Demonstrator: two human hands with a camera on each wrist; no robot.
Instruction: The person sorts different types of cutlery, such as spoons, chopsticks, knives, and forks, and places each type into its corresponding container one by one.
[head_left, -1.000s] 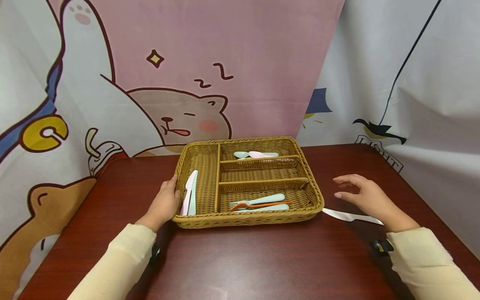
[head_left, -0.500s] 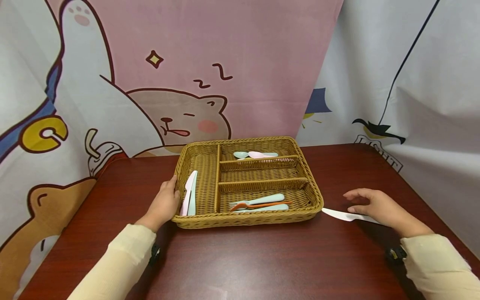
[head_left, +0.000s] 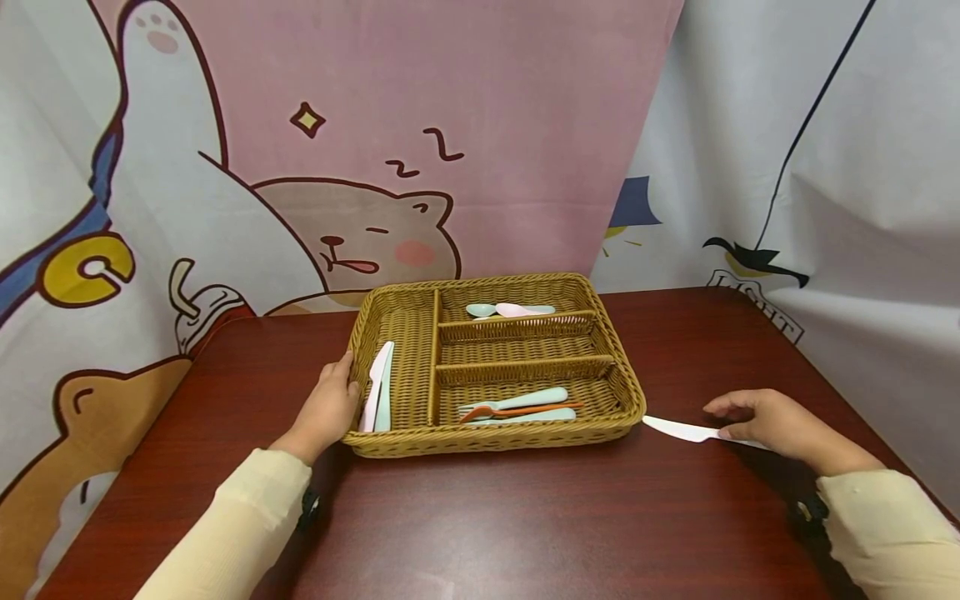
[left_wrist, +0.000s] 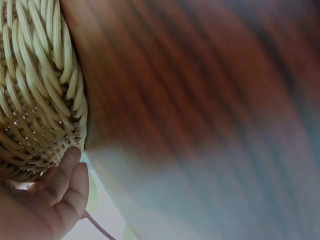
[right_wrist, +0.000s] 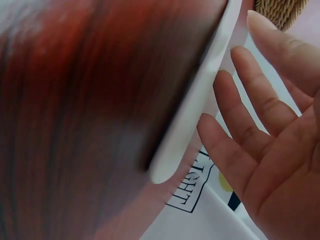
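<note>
A wicker cutlery basket [head_left: 525,435] with several compartments sits on the table. My left hand [head_left: 324,412] rests against its left side; in the left wrist view, my left fingers [left_wrist: 75,182] lie along the outer weave. To the right of the basket lies a white plastic knife [head_left: 678,429], its tip close to the front right corner. My right hand [head_left: 780,429] hovers over the handle, fingers loosely bent and thumb near it. In the right wrist view, the fingers of my right hand [right_wrist: 280,150] are spread beside the knife and do not close round it.
In the left compartment lie a pink knife [head_left: 373,392] and a pale green knife [head_left: 386,400]. Pale green forks [head_left: 536,398] and an orange fork [head_left: 525,410] lie in the front one, spoons [head_left: 517,310] in the back one. A printed cloth [head_left: 555,125] hangs behind the dark red table [head_left: 480,517].
My right hand has moved right and down, from above the knife's middle to its handle. The left hand, the basket and the cutlery stay where they were.
</note>
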